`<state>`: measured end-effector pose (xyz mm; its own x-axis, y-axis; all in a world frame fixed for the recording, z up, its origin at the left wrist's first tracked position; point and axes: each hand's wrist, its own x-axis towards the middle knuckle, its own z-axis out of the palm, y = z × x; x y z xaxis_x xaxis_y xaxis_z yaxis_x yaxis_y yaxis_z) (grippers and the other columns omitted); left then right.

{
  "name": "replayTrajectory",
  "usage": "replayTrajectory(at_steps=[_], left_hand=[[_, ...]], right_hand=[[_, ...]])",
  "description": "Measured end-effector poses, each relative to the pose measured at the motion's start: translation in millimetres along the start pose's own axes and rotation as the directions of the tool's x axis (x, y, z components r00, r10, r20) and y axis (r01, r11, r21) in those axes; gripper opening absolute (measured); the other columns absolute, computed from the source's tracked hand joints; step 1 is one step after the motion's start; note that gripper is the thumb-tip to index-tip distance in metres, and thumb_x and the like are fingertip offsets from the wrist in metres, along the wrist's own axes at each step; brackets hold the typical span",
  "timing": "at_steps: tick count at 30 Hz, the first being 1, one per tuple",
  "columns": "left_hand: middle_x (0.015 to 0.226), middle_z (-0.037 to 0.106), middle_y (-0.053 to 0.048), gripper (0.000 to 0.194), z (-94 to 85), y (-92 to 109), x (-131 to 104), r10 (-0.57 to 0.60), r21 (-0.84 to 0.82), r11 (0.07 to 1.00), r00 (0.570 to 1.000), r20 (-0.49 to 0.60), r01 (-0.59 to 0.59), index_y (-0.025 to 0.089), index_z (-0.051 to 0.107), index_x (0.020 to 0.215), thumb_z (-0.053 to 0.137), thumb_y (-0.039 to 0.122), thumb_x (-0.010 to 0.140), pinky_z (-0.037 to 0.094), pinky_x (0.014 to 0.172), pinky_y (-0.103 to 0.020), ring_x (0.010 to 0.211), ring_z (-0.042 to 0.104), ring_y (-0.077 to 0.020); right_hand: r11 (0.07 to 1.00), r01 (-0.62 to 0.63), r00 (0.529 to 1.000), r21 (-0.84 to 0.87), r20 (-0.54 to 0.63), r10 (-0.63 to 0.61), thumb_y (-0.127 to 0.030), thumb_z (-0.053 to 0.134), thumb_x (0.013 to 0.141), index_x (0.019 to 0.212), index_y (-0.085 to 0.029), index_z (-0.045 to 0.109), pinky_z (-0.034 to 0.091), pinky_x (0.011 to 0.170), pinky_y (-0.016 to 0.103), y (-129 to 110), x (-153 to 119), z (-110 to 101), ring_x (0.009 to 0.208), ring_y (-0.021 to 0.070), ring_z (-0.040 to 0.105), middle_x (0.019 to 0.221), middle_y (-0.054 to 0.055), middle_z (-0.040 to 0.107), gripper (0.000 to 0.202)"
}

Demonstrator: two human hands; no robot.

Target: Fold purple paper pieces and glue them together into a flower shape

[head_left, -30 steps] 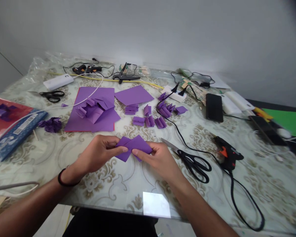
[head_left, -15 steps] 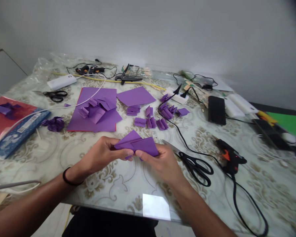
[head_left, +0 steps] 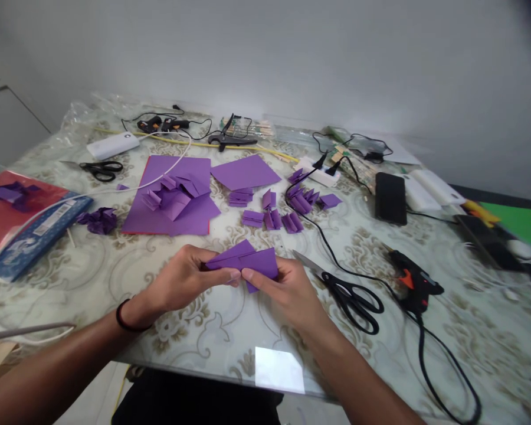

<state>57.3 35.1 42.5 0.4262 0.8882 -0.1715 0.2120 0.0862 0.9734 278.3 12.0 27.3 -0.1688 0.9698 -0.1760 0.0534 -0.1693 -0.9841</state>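
Between my two hands is a folded piece of purple paper (head_left: pixel 259 261), held just above the front of the table. My left hand (head_left: pixel 188 274) pinches its left side, thumb on top and fingers behind. Its right side is gripped by my right hand (head_left: pixel 289 283), with that thumb pressed near the middle fold. The two thumb tips almost meet. Behind the hands lie several small folded purple pieces (head_left: pixel 272 219) and a loose purple sheet (head_left: pixel 246 171). More folded pieces (head_left: pixel 174 198) rest on a stack of purple sheets (head_left: pixel 137 219).
Black-handled scissors (head_left: pixel 351 298) lie right of my right hand, beside a glue gun (head_left: pixel 413 283) with its cord. A phone (head_left: pixel 390 199) and a power strip (head_left: pixel 317 172) are farther back. Crumpled purple paper (head_left: pixel 98 220), more scissors (head_left: pixel 101 170) and a blue packet (head_left: pixel 44 236) lie at left.
The folded paper has tilted and its right flap has turned slightly between my fingers. Both hands keep their grip in nearly the same place.
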Motion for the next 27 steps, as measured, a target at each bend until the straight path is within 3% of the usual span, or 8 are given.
replayTrajectory(at_steps=[5,10,14,17,23,27], left_hand=[[0.079,0.084,-0.007,0.028,3.9,3.8,-0.5,-0.01,-0.106,0.994,1.0,-0.013,0.008,0.016,0.086,0.079,0.081,0.041,0.089,0.052,0.059,-0.024,0.069,0.072,-0.0175],[0.083,0.086,-0.007,0.025,4.7,10.3,-1.6,-0.028,-0.141,0.99,1.0,0.008,0.029,0.018,0.088,0.08,0.083,0.041,0.089,0.059,0.069,-0.028,0.075,0.077,-0.0205],[0.082,0.086,-0.008,0.031,2.0,8.7,-1.1,-0.053,-0.142,0.988,0.998,0.018,0.055,0.017,0.088,0.082,0.083,0.047,0.09,0.061,0.076,-0.031,0.081,0.079,-0.0238],[0.088,0.086,-0.009,0.034,-2.4,3.7,-0.6,-0.062,-0.153,0.986,0.996,0.065,0.071,0.017,0.089,0.092,0.079,0.05,0.094,0.064,0.084,-0.035,0.086,0.081,-0.0257],[0.096,0.087,-0.01,0.042,-8.7,4.9,-1.3,-0.098,-0.167,0.978,0.982,0.16,0.125,0.018,0.089,0.103,0.073,0.057,0.098,0.065,0.095,-0.041,0.093,0.083,-0.0276],[0.108,0.087,-0.009,0.039,-11.0,8.6,-1.6,-0.044,-0.212,0.973,0.973,0.229,0.094,0.022,0.089,0.106,0.071,0.057,0.1,0.061,0.11,-0.046,0.105,0.082,-0.0285]], right_hand=[[1.0,0.012,0.999,0.001,-0.047,-0.012,-0.05,0.082,0.081,0.079,-0.017,0.077,0.046,0.058,0.027,-5.8,-1.6,4.7,0.061,0.014,0.054,0.068,0.001,0.068,0.034],[0.999,0.01,0.997,-0.034,-0.082,-0.013,-0.049,0.082,0.079,0.068,-0.017,0.071,0.044,0.054,0.027,-11.3,-4.4,7.6,0.056,0.013,0.05,0.06,0.0,0.062,0.034],[0.999,0.032,0.994,-0.014,-0.101,-0.034,-0.046,0.081,0.08,0.081,-0.018,0.079,0.051,0.058,0.028,-10.6,-6.4,7.6,0.061,0.0155,0.059,0.072,0.002,0.073,0.028],[0.998,0.055,0.993,-0.027,-0.101,-0.058,-0.044,0.081,0.082,0.084,-0.019,0.081,0.055,0.062,0.029,-9.0,-6.4,6.0,0.066,0.0171,0.064,0.079,0.004,0.077,0.025],[0.996,0.076,0.989,-0.047,-0.127,-0.081,-0.043,0.083,0.081,0.081,-0.019,0.081,0.052,0.061,0.029,-8.5,-5.3,1.3,0.064,0.0159,0.061,0.074,0.003,0.075,0.025],[0.997,0.058,0.987,-0.047,-0.147,-0.065,-0.045,0.084,0.079,0.077,-0.018,0.08,0.05,0.059,0.029,-11.1,-5.2,-0.5,0.063,0.0161,0.059,0.072,0.004,0.074,0.027]])
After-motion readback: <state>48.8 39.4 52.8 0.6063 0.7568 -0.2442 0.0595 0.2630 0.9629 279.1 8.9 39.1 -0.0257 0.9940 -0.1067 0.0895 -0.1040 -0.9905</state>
